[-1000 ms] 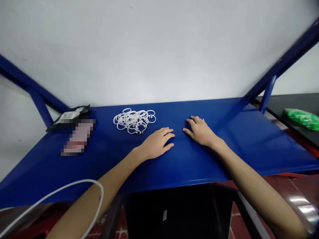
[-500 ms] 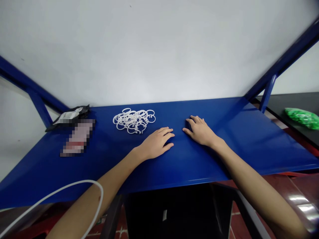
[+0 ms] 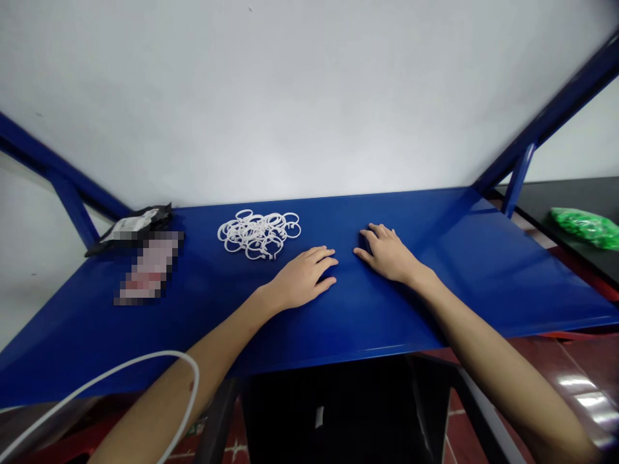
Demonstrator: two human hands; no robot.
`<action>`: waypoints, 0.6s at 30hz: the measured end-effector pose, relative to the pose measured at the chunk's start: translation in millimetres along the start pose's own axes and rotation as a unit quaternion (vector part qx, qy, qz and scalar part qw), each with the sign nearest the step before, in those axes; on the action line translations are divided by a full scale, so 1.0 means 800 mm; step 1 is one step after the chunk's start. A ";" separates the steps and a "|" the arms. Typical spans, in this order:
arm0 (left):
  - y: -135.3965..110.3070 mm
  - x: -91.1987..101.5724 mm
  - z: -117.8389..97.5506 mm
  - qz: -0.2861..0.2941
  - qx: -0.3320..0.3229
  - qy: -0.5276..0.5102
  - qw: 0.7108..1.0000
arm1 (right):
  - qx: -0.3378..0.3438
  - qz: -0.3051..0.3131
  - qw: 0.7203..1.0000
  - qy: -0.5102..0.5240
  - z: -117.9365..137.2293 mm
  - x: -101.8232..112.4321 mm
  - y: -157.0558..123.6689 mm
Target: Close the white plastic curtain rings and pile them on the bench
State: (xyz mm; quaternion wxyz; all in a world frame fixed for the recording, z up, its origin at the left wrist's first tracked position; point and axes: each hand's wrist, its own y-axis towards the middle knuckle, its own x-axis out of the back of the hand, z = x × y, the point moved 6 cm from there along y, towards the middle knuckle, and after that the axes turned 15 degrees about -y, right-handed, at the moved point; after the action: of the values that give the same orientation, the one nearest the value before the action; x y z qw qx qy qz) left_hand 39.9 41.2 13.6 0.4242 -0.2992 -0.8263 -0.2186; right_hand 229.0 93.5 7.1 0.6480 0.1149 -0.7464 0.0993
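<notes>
"what step is this?"
"a pause, i'd judge. the left hand point(image 3: 302, 278) rests palm down on the blue table point(image 3: 309, 335), fingers loosely spread, gripping nothing."
"and the right hand point(image 3: 388, 253)?"
"likewise palm down, fingers parted and slightly bent, holding nothing."
"where are the white rings point(image 3: 258, 231)?"
"in a loose, overlapping heap near the wall point(image 3: 309, 109), just beyond the left hand and a little to its left."
"so what would taking one call for?"
"lifting that hand, reaching forward and left, i think, then pinching one ring free of its neighbours."
</notes>
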 end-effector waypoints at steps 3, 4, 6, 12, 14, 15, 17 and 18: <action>0.000 0.001 0.000 0.000 0.003 -0.001 1.000 | 0.001 0.004 1.000 -0.003 0.001 0.002 0.000; 0.000 0.001 0.000 0.000 0.004 -0.002 1.000 | 0.000 0.006 1.000 -0.005 0.001 0.002 0.000; 0.000 0.000 0.000 0.002 0.006 -0.003 1.000 | -0.002 0.008 1.000 -0.008 0.001 0.003 -0.001; 0.000 0.000 0.000 -0.006 -0.005 -0.006 1.000 | 0.001 0.008 1.000 -0.011 0.001 0.002 -0.001; 0.000 0.000 0.000 -0.006 -0.007 -0.003 1.000 | 0.004 0.001 1.000 -0.009 0.000 0.000 0.000; 0.000 -0.001 0.000 -0.006 -0.007 -0.002 1.000 | 0.005 -0.004 1.000 -0.007 -0.001 -0.001 0.000; 0.000 -0.001 0.000 -0.007 -0.008 -0.001 1.000 | 0.007 -0.017 1.000 -0.002 -0.003 -0.003 0.001; 0.000 0.000 0.000 -0.007 -0.008 -0.001 1.000 | 0.008 -0.022 1.000 -0.001 -0.003 -0.003 0.001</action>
State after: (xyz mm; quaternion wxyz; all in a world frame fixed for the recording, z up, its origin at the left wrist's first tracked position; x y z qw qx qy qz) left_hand 39.8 41.1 13.2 0.4195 -0.2965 -0.8271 -0.2279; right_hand 231.6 94.9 4.8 0.6480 0.1370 -0.7436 0.0910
